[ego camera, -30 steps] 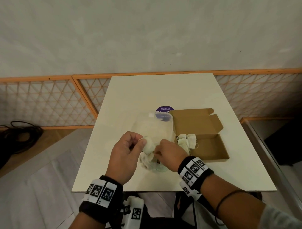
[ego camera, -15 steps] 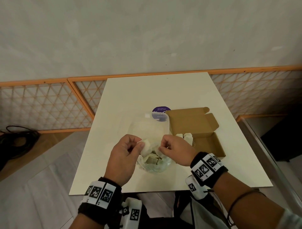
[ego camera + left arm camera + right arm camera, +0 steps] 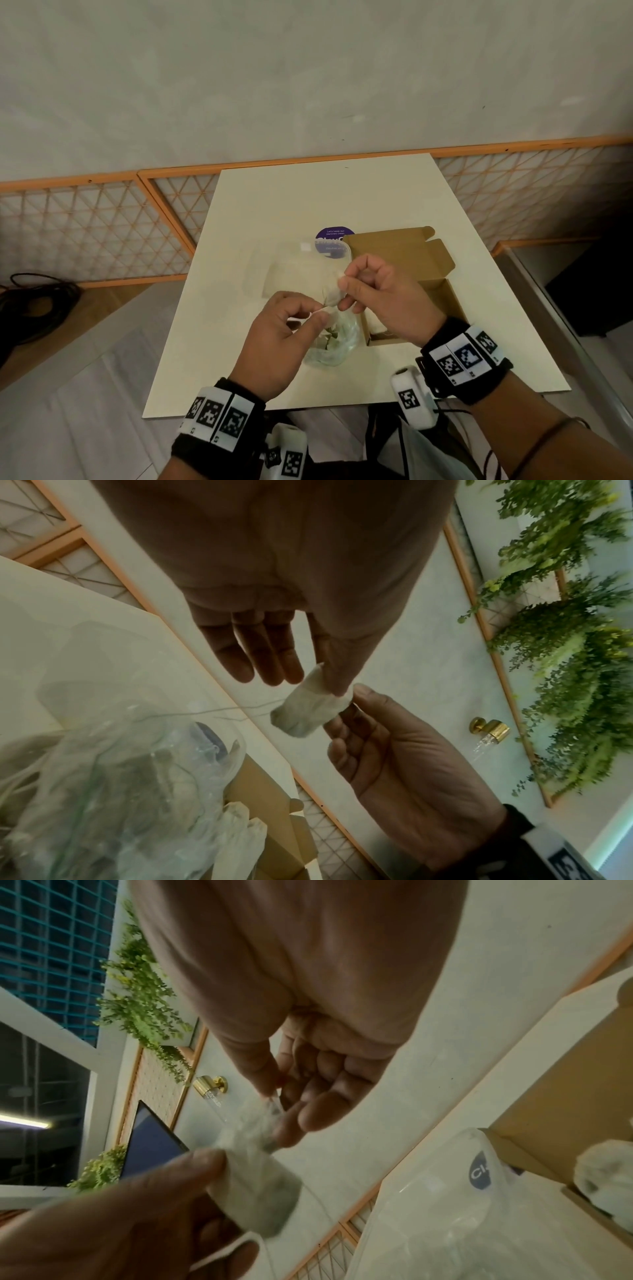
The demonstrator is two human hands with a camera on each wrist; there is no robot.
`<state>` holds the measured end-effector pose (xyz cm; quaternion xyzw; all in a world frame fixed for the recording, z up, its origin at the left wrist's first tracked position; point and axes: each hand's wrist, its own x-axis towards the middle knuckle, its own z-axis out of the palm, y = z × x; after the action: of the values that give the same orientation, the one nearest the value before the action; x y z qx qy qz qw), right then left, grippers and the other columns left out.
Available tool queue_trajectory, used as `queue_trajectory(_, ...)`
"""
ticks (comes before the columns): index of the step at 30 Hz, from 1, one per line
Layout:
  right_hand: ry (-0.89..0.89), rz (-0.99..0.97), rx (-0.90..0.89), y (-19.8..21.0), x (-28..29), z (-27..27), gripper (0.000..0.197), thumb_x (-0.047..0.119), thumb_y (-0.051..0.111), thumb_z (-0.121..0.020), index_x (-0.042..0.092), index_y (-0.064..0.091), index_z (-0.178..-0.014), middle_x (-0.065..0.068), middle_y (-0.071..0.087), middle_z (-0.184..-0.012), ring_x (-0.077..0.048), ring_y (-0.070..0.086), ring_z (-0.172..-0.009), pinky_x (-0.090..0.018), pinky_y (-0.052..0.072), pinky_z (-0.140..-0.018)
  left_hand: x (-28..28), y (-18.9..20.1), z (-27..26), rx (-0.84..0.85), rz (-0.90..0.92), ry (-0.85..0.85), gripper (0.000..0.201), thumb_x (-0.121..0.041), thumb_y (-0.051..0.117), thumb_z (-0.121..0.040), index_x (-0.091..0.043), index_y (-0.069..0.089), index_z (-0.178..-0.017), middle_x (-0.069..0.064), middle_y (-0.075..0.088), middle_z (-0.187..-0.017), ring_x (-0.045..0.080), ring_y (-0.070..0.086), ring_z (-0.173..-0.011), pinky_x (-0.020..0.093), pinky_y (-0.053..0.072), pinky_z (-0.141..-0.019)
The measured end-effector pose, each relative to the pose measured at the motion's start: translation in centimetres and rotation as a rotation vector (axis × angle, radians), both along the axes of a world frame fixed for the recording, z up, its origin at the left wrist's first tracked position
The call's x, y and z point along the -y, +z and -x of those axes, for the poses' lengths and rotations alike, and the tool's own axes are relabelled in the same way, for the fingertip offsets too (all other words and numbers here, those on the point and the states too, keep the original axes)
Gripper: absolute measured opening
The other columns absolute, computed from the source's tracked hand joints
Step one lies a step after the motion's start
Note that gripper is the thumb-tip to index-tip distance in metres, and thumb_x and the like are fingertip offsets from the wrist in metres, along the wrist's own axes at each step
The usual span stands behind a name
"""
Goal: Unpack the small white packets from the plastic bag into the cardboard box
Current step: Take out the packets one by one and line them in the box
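A small white packet (image 3: 333,292) hangs in the air between both hands, above the clear plastic bag (image 3: 337,346). My right hand (image 3: 342,281) pinches its upper end with thumb and forefinger. My left hand (image 3: 320,313) pinches its lower end. In the left wrist view the packet (image 3: 304,710) sits between the left thumb and the right thumb, with a thin thread trailing off it. The bag (image 3: 120,791) lies crumpled on the table with more packets inside. The open cardboard box (image 3: 404,255) stands right of the bag, mostly behind my right hand; white packets (image 3: 240,829) lie in it.
A clear plastic tray (image 3: 291,270) and a round purple sticker (image 3: 334,240) lie on the cream table (image 3: 308,198) behind the bag. An orange lattice fence (image 3: 102,233) runs behind the table. Black cable (image 3: 37,301) is coiled on the floor at left.
My right hand has come up from the bag's mouth and taken the upper end of the packet that my left hand held. The packet is now higher and further from me.
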<state>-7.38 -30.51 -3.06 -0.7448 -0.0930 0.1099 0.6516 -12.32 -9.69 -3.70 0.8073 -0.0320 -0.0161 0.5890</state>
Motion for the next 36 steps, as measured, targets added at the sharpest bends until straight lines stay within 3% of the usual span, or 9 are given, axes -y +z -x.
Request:
queue_trajectory(7,-0.099,-0.012,-0.037,-0.5,-0.4,1.0,0.013,0.018,0.067,-0.100,0.006,0.060,-0.102,-0.014,0.077,-0.087,-0.022,0.075,-0.075,-0.046,0.062,-0.078,0.9,0.7,0.2,0.106,-0.137,-0.023,0.009,-0.025,0.076,-0.091,-0.032,0.073,-0.085,-0.019,0.060,-0.122,0.001,0.061,-0.117,0.031,0.053,-0.098)
queue_trajectory(12,-0.046,0.110,0.117,-0.4,-0.3,1.6,0.009,0.019,0.066,-0.101,0.012,0.061,-0.098,-0.006,0.073,-0.075,-0.012,0.067,-0.068,-0.033,0.060,-0.071,1.0,1.0,0.0,0.089,-0.137,-0.078,0.008,-0.028,0.077,-0.091,-0.029,0.074,-0.083,-0.029,0.054,-0.136,-0.002,0.053,-0.131,0.026,0.049,-0.099)
queue_trajectory(16,-0.048,0.220,0.220,-0.5,0.2,1.6,0.007,0.024,0.066,-0.100,0.020,0.062,-0.096,-0.002,0.072,-0.080,-0.022,0.069,-0.075,-0.044,0.059,-0.074,0.8,1.3,-0.1,0.066,-0.131,-0.102,0.010,-0.025,0.073,-0.095,-0.025,0.071,-0.085,-0.011,0.074,-0.099,0.008,0.071,-0.095,0.036,0.058,-0.088)
queue_trajectory(21,-0.055,0.274,0.259,-0.9,1.1,1.1,0.005,0.023,0.068,-0.098,0.025,0.063,-0.098,0.004,0.070,-0.083,-0.015,0.067,-0.077,-0.041,0.058,-0.074,0.3,2.2,-0.4,0.021,0.007,-0.072,0.010,-0.012,0.071,-0.095,-0.011,0.072,-0.085,-0.008,0.074,-0.075,0.001,0.067,-0.070,0.015,0.050,-0.065)
queue_trajectory(25,0.041,0.289,0.243,-1.0,1.2,1.2,0.023,0.023,0.067,-0.099,0.026,0.066,-0.122,0.012,0.075,-0.088,-0.011,0.070,-0.086,-0.027,0.056,-0.083,-0.4,2.4,-1.3,0.017,0.133,-0.037,0.007,-0.015,0.073,-0.095,-0.011,0.073,-0.089,0.018,0.074,-0.087,0.025,0.067,-0.079,0.048,0.056,-0.080)
queue_trajectory(27,0.091,0.286,0.218,-0.9,1.2,1.3,0.021,0.022,0.067,-0.099,0.025,0.073,-0.119,0.013,0.075,-0.090,-0.008,0.070,-0.086,-0.020,0.054,-0.080,-0.6,2.4,-1.7,0.025,0.164,-0.026,0.011,-0.022,0.073,-0.092,-0.011,0.073,-0.090,0.021,0.073,-0.090,0.035,0.069,-0.085,0.055,0.055,-0.087)
queue_trajectory(29,0.135,0.244,0.180,-0.6,1.2,1.5,0.014,0.019,0.068,-0.099,0.023,0.077,-0.108,0.010,0.076,-0.091,-0.010,0.069,-0.084,-0.023,0.055,-0.078,-0.7,2.5,-1.9,0.037,0.153,-0.030,0.014,-0.026,0.072,-0.089,-0.012,0.072,-0.089,0.021,0.073,-0.090,0.045,0.067,-0.088,0.058,0.053,-0.089)
queue_trajectory(32,0.159,0.041,0.074,-0.3,1.1,1.7,0.012,0.010,0.066,-0.100,0.013,0.075,-0.107,-0.004,0.076,-0.096,-0.019,0.070,-0.084,-0.035,0.059,-0.078,-0.7,2.4,-2.0,0.037,0.152,-0.020,0.014,-0.027,0.071,-0.087,-0.013,0.072,-0.088,0.023,0.071,-0.089,0.039,0.064,-0.083,0.057,0.052,-0.089)
queue_trajectory(36,0.116,-0.290,-0.063,0.3,0.9,1.6,0.021,0.013,0.064,-0.097,-0.001,0.067,-0.113,-0.011,0.073,-0.116,-0.020,0.065,-0.075,-0.034,0.055,-0.072,-0.2,2.1,-1.3,-0.007,0.202,-0.062,0.012,-0.018,0.070,-0.091,-0.006,0.071,-0.092,0.017,0.076,-0.088,0.039,0.070,-0.089,0.051,0.055,-0.090)
